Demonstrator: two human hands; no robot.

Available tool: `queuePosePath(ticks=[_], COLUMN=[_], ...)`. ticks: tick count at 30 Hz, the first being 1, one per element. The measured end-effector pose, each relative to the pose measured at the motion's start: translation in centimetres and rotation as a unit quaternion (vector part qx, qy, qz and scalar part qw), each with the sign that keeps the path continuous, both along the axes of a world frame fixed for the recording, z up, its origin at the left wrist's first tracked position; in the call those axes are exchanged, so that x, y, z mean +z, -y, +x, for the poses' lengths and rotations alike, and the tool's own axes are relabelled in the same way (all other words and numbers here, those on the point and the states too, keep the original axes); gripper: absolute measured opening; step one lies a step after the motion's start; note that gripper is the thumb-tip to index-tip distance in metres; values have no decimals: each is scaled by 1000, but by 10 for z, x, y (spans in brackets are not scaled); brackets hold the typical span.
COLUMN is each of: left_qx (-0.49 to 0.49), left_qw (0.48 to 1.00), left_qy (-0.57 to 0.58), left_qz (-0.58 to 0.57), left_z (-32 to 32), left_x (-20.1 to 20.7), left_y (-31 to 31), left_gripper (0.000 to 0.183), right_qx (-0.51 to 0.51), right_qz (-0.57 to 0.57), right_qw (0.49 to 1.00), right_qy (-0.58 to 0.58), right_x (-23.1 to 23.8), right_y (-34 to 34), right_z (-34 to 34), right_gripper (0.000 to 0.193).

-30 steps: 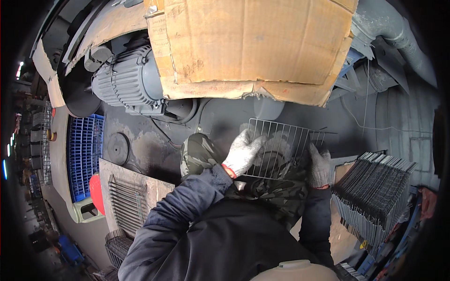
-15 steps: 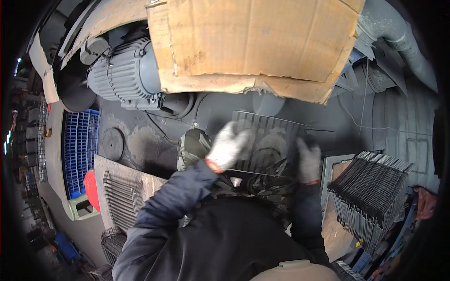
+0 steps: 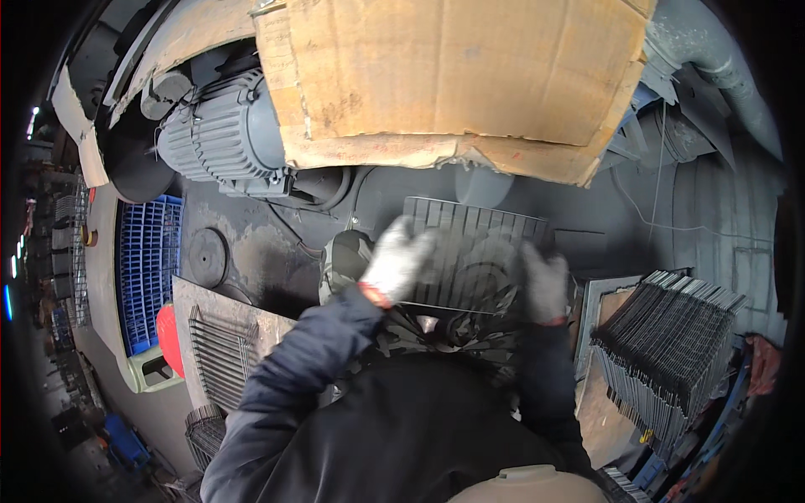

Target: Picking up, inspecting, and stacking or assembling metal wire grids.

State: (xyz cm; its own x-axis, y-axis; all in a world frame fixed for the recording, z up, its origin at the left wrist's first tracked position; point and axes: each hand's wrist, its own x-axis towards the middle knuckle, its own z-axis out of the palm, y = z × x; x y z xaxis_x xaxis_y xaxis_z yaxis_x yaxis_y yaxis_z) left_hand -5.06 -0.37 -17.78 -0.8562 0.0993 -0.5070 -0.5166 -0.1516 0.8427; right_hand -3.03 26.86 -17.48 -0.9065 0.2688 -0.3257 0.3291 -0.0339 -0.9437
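Note:
My left hand [image 3: 396, 261], in a whitish knit glove with a red cuff, is closed on the left edge of a flat wire rack [image 3: 459, 258]. The rack has a thin frame and many parallel bars, and it lies tilted above my camouflage-clad lap. At its right edge my right hand [image 3: 546, 285], in a greyer glove, appears closed on the frame; motion blurs its fingers. To the right stands a thick stack of similar wire racks [image 3: 667, 339]. More racks [image 3: 222, 356] rest on a board to my left.
A large cardboard sheet [image 3: 453, 75] hangs over the far side, beside a grey ribbed motor [image 3: 222, 134]. A blue plastic crate [image 3: 149, 268] is at the left, near a red round object [image 3: 169, 339]. A grey duct [image 3: 713, 67] runs at the far right.
Both hands and the wire rack between them have shifted slightly to the left. The rack's bars show more sharply now. The stacks on either side stay in place.

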Motion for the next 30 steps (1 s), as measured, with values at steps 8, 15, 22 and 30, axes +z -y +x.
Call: queuePosePath(ticks=[8, 15, 22, 30], left_qx=[71, 14, -83, 26], left_qw=[996, 991, 955, 961], left_qy=[52, 128, 135, 190], left_qz=[18, 43, 252, 197], left_z=[7, -17, -28, -21], left_x=[6, 37, 12, 7], left_y=[11, 59, -48, 115], left_gripper=[31, 36, 34, 20], right_qx=[57, 60, -3, 136], right_qz=[-19, -200, -200, -172], right_qw=[992, 974, 977, 971], right_qy=[108, 91, 81, 94], right_x=[9, 24, 43, -5], right_y=[8, 38, -97, 55], right_z=[-20, -21, 35, -27], right_gripper=[22, 21, 45, 33])
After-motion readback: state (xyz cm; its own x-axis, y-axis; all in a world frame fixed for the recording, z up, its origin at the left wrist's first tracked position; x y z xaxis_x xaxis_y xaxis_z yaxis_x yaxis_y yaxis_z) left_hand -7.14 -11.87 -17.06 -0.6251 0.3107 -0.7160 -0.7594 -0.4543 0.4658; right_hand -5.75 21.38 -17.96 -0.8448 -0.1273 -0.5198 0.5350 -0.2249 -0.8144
